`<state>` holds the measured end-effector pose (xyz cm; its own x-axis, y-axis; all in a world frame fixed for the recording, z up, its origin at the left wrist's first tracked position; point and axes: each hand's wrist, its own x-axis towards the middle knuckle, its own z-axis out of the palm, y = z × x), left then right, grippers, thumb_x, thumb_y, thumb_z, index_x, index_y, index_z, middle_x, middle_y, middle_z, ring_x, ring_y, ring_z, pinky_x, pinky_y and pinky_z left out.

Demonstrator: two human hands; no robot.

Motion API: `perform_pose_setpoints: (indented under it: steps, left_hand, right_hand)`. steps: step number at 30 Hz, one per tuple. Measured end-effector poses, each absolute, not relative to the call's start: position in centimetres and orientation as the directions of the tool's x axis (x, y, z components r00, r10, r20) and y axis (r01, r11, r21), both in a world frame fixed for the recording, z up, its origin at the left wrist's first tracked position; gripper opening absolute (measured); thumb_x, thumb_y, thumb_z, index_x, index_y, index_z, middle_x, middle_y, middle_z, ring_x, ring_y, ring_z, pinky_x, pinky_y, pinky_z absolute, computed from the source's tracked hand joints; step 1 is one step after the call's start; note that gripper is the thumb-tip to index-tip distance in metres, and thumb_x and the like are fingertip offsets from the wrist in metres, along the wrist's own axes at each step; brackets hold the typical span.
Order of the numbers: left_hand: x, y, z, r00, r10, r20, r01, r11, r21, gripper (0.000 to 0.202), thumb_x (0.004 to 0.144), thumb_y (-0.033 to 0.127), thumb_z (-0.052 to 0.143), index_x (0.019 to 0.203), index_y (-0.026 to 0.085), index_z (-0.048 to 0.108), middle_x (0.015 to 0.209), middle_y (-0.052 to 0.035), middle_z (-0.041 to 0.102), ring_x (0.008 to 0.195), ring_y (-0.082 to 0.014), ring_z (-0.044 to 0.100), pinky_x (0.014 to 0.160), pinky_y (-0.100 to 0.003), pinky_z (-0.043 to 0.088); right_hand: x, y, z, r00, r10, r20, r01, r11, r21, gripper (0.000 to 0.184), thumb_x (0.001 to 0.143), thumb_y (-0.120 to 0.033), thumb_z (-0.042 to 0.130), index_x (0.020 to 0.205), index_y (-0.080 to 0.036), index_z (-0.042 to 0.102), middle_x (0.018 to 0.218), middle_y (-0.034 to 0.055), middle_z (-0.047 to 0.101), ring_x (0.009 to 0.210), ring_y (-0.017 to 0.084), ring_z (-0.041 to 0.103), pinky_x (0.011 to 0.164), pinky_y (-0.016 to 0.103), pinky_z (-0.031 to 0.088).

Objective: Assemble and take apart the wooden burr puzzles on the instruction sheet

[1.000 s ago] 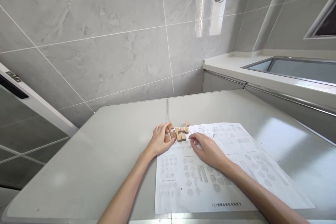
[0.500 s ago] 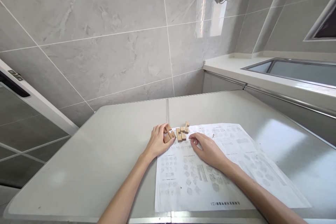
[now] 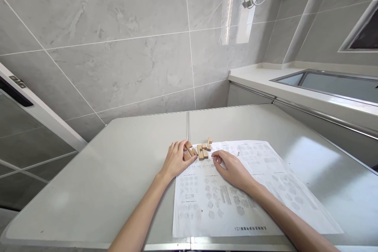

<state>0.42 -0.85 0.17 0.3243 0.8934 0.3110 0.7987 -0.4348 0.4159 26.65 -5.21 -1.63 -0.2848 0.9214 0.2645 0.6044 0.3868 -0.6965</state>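
My left hand (image 3: 177, 158) has its fingers closed round notched wooden puzzle pieces (image 3: 191, 149) at the far left corner of a printed paper sheet (image 3: 212, 220). Its thumb lies along their near side, and the palm hides part of them. Just right of these, several more notched wooden blocks (image 3: 202, 152) lie close together, one pale block (image 3: 209, 144) farthest from me. Resting on the paper to the right of the blocks is my right hand (image 3: 230, 167), fingers curled in and apart from the wood; nothing shows in them.
The paper, covered in small printed diagrams, lies on a pale folding table (image 3: 88, 189) with a seam (image 3: 188, 126) down its middle. Behind is a grey tiled wall (image 3: 132, 47). A counter (image 3: 251, 75) with a sink (image 3: 333, 84) stands to the right, a white-framed door (image 3: 44, 106) to the left.
The camera view has shifted slightly. Both hands and the wooden pieces keep nearly the same places on the table.
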Motion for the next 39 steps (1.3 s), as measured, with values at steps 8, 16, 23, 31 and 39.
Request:
perform_pose_setpoints:
  steps: [8,16,23,31,39]
  left_hand:
    - [0.0,-0.5,-0.2,0.26,0.903,0.341,0.822,-0.392,0.413,0.067,0.089,0.057,0.076,0.141,0.024,0.052,0.136,-0.0113,0.065,0.128,-0.0354,0.055,0.104,-0.052,0.05]
    - [0.9,-1.3,1.4,0.281,0.86,0.427,0.766,-0.469,0.44,0.074,0.09,0.058,0.076,0.149,0.026,0.044,0.139,-0.012,0.06,0.131,-0.0327,0.054,0.105,-0.049,0.054]
    - [4.9,-4.6,2.5,0.583,0.679,0.446,0.526,-0.734,0.43,0.098,0.082,0.064,0.082,0.159,0.031,0.03,0.148,-0.0137,0.054,0.139,-0.0354,0.05,0.112,-0.055,0.052]
    - [6.6,-5.3,1.3,0.65,0.552,0.523,0.382,-0.832,0.403,0.109,0.08,0.066,0.082,0.163,0.031,0.02,0.153,-0.0171,0.05,0.141,-0.0382,0.051,0.116,-0.058,0.047]
    - [7.1,-6.1,1.2,0.575,0.683,0.449,0.42,-0.718,0.554,0.07,0.101,0.043,0.064,0.159,0.03,0.028,0.16,-0.0163,0.043,0.15,-0.0367,0.042,0.121,-0.06,0.043]
  right_hand:
    - [26.6,-5.1,-1.7,-0.277,0.924,0.266,0.585,0.381,-0.716,0.017,0.101,-0.028,0.047,0.108,-0.025,0.063,0.094,0.0056,0.07,0.087,0.025,0.067,0.079,0.04,0.051]
    - [26.7,-4.8,-1.0,-0.245,0.957,0.153,0.407,0.245,-0.88,0.027,0.105,-0.044,0.05,0.108,-0.024,0.067,0.097,0.0061,0.074,0.087,0.024,0.069,0.079,0.039,0.054]
    - [27.3,-5.4,1.0,-0.599,0.796,-0.087,-0.287,-0.315,-0.905,0.047,0.105,-0.057,0.056,0.133,-0.021,0.066,0.122,0.011,0.073,0.11,0.024,0.07,0.104,0.041,0.053]
    - [27.5,-5.7,0.0,-0.652,0.746,-0.138,-0.369,-0.47,-0.802,0.032,0.101,-0.044,0.07,0.121,-0.018,0.073,0.117,0.0108,0.074,0.111,0.024,0.071,0.101,0.038,0.056]
    - [26.8,-5.6,-0.6,-0.62,0.76,-0.195,-0.356,-0.494,-0.793,0.029,0.097,-0.045,0.075,0.107,-0.019,0.071,0.1,0.0055,0.073,0.086,0.017,0.071,0.078,0.03,0.06]
